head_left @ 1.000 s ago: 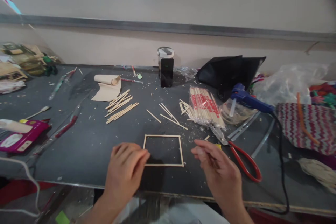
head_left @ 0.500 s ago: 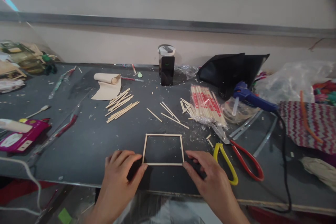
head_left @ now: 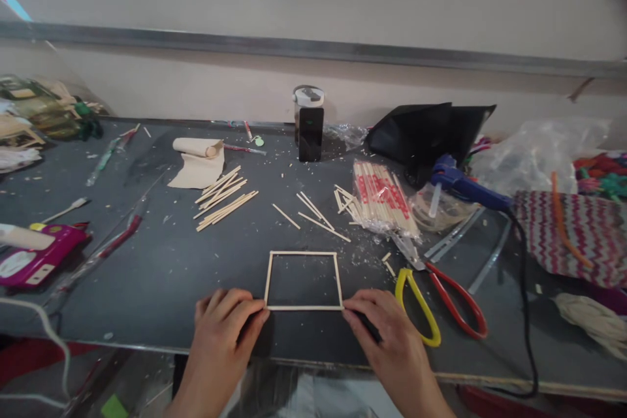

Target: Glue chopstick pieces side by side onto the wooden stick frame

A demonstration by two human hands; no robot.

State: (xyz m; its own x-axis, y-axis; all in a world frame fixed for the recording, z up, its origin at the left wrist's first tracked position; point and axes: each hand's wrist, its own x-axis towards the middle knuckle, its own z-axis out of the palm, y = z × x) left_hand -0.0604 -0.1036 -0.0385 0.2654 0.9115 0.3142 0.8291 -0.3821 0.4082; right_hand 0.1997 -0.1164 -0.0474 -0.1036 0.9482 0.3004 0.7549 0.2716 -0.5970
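A rectangular frame of thin wooden sticks lies flat on the dark table close to me. At its near left corner, my left hand pinches the stick end between thumb and forefinger. My right hand does the same at the near right corner, its other fingers curled. Just right of that hand are scissors with one yellow and one red handle. Loose wooden sticks lie beyond the frame, and a bunch of longer-looking sticks is to the left.
A plastic pack of sticks, a blue glue gun with a black cord and a zigzag-patterned cloth are on the right. A phone leans on a container at the back. Left are rolled fabric and a magenta device.
Both forefingers have come down to the frame's near corners, closing the gaps to the thumbs. The frame stays in about the same spot; the view shifts slightly.
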